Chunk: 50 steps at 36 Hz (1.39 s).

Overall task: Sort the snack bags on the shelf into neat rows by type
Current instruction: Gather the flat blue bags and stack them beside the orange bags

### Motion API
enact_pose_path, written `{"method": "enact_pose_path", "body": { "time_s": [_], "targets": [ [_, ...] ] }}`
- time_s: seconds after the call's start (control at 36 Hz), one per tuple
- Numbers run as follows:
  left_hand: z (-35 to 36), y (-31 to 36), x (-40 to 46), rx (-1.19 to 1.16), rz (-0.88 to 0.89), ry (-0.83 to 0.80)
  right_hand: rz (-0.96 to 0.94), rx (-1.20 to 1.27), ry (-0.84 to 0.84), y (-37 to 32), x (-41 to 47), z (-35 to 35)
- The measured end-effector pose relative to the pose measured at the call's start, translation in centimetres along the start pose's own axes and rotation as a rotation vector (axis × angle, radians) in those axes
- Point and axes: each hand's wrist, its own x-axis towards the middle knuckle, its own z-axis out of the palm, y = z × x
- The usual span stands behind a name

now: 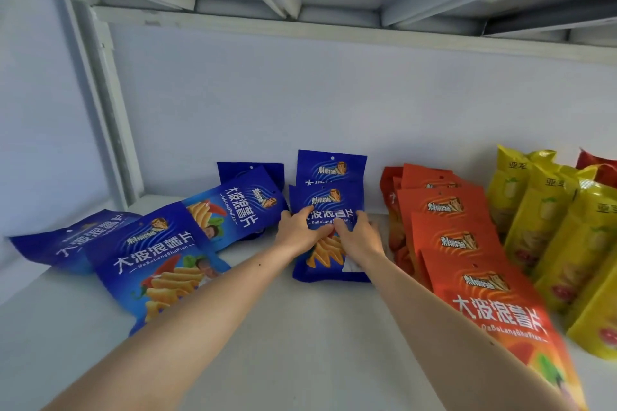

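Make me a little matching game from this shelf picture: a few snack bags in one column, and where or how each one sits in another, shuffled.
Things:
1. blue bag under both hands
2. loose blue bags
3. orange bags
4. yellow bags

Places or states:
A. farthest right, in rows
B. scattered at left, lying askew
C. upright in the middle, held
D. neat overlapping row, right of the hands

Pairs: 1-C, 2-B, 3-D, 4-A

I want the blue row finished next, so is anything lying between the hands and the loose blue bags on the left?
Nothing visible does. Both hands, left hand and right hand, rest on the upright blue bag. The tipped blue bags lie just left of them on the shelf, with only bare shelf between.
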Motion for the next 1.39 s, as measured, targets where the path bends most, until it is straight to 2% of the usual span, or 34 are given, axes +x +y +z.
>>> {"method": "enact_pose_path", "body": {
  "time_s": [0.28, 0.39, 0.53, 0.64, 0.75, 0.83, 0.92, 0.97, 1.03, 1.11, 1.17, 1.28, 1.39],
  "targets": [
    [0.0, 0.6, 0.4, 0.196, 0.018, -0.033, -0.026, -0.342, 0.093, 0.6, -1.8, 0.9],
    [-0.6, 0.7, -0.4, 0.284, 0.033, -0.019, -0.023, -0.396, 0.102, 0.6, -2.1, 0.9],
    [-2.5, 1.1, -2.1, 0.419, 0.137, 0.067, -0.006, -0.420, 0.105, 0.4, -2.2, 0.8],
    [-5.5, 1.0, -2.9, 0.396, 0.214, 0.095, 0.009, -0.461, 0.122, 0.1, -2.4, 0.7],
    [-9.6, -0.5, -3.4, 0.326, 0.163, 0.162, 0.022, -0.531, 0.160, -0.8, -2.6, 0.6],
    [-13.0, -2.5, -3.9, 0.311, 0.131, 0.273, -0.058, -0.545, 0.263, -2.0, -3.2, 0.8],
    [-16.5, -4.8, -4.5, 0.333, 0.094, 0.354, -0.244, -0.508, 0.368, -3.8, -4.2, 1.6],
    [-18.7, -6.3, -5.0, 0.362, 0.041, 0.386, -0.373, -0.452, 0.380, -5.4, -5.1, 2.6],
    [-20.7, -7.8, -5.6, 0.413, -0.039, 0.388, -0.432, -0.338, 0.304, -7.1, -5.9, 4.0],
    [-23.3, -9.7, -7.1, 0.588, -0.228, 0.337, -0.255, -0.142, 0.004, -9.5, -6.4, 6.6],
    [-24.5, -10.8, -8.3, 0.691, -0.350, 0.269, -0.119, -0.083, -0.135, -10.3, -6.5, 8.5],
    [-25.8, -13.3, -10.4, 0.693, -0.497, 0.182, 0.105, 0.075, -0.251, -10.6, -6.8, 11.2],
    [-24.9, -14.6, -11.2, 0.550, -0.580, 0.111, 0.319, 0.418, -0.298, -11.4, -6.7, 12.0]
  ]
}}
